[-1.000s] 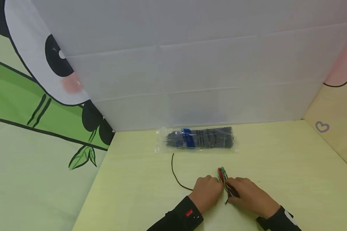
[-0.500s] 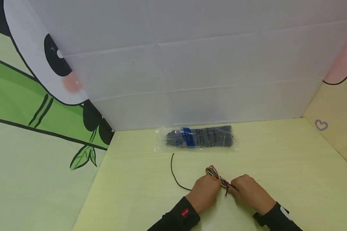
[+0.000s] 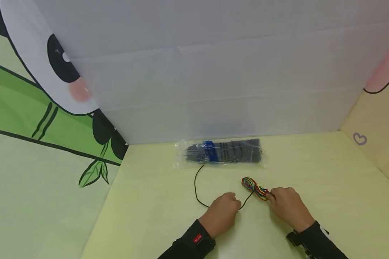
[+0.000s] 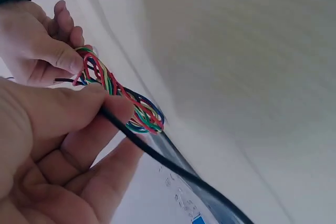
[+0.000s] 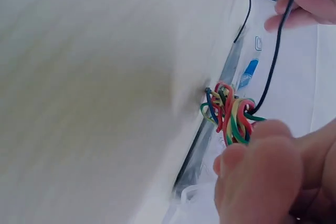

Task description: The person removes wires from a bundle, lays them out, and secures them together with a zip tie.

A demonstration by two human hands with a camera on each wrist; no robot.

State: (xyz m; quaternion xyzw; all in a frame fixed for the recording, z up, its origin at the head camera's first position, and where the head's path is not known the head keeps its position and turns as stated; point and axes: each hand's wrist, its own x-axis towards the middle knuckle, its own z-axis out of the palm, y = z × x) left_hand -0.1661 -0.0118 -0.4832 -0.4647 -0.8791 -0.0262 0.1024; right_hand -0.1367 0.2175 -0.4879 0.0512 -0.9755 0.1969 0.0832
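Note:
A looped bundle of thin red, green, yellow and blue wires (image 3: pixel 253 186) lies over the table, with its right end pinched by my right hand (image 3: pixel 290 208). From the bundle runs a black cable (image 4: pixel 176 166), which my left hand (image 3: pixel 221 214) pinches between thumb and forefinger. The cable's loose end curves away beyond the left hand toward the back. The right wrist view shows the folded wire loops (image 5: pixel 231 109) sticking out past the right thumb and fingers. Part of the bundle is hidden inside the right hand.
A clear plastic bag (image 3: pixel 227 151) of dark thin strips with a blue band lies at the back of the pale yellow table (image 3: pixel 142 201). A white sheet wall (image 3: pixel 214 82) rises behind it. Printed panels stand at the left and right.
Both hands were together on the bundle. The left hand has moved left and down along the black cable, and the right has moved up and right with the wires. The cable's loose end has shifted.

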